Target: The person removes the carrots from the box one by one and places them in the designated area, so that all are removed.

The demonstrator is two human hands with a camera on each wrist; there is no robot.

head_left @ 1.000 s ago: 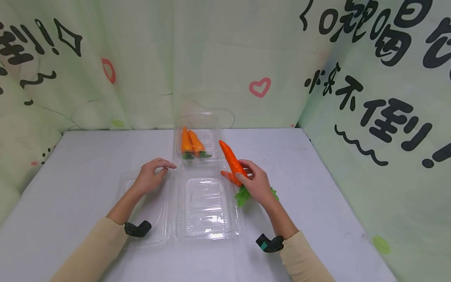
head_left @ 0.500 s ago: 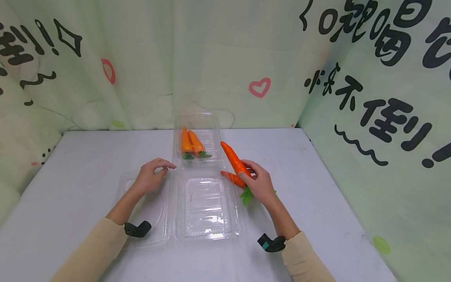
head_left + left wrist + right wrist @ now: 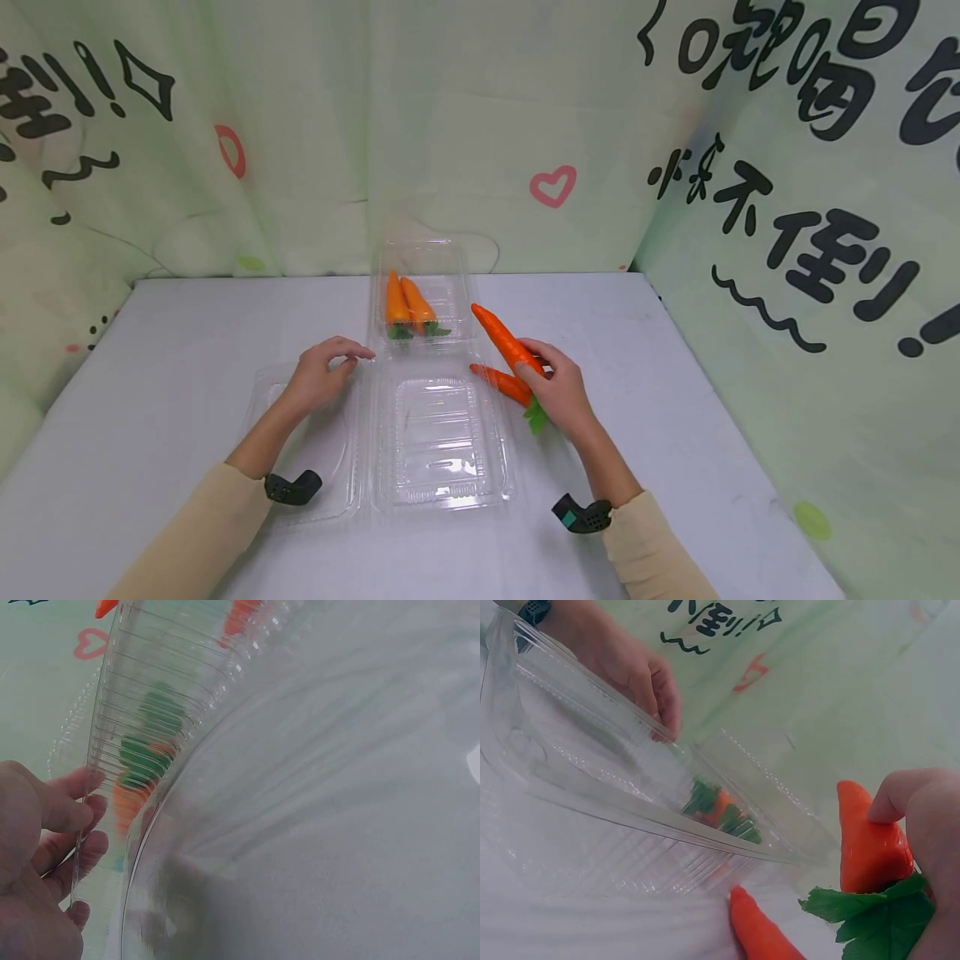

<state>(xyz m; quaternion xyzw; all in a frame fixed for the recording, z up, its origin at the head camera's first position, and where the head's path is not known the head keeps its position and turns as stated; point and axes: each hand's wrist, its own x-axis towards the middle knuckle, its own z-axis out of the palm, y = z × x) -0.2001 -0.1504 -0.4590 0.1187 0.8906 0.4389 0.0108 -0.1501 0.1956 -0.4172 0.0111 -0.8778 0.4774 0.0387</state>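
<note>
At the bottom of the head view, two cream sleeves [image 3: 198,537] come in from the lower left and lower right, with black wrist cameras [image 3: 292,487] near their cuffs. Between the arms, in the lower centre, sits a clear container [image 3: 442,442], its flat lid [image 3: 330,450] spread out to the left beneath the left forearm. The left hand [image 3: 324,375], left of centre, pinches the thin plastic edge at the container's upper left corner between thumb and fingers. Right of centre, the right hand [image 3: 555,385] grips an orange-red carrot [image 3: 504,335] by its thick end, thumb on one side and fingers on the other, so the tapered tip runs free of the grip toward the upper left. Just below it lies a second carrot [image 3: 501,382], tip by the container's upper right corner; whether the green leaves [image 3: 536,415] under the hand belong to this one is hard to tell. Farther up, a clear box [image 3: 450,292] bears two paler orange carrots [image 3: 397,302] side by side, tips pointing up the frame. Behind stands a pale green curtain [image 3: 457,142] with black lettering at both upper sides.
</note>
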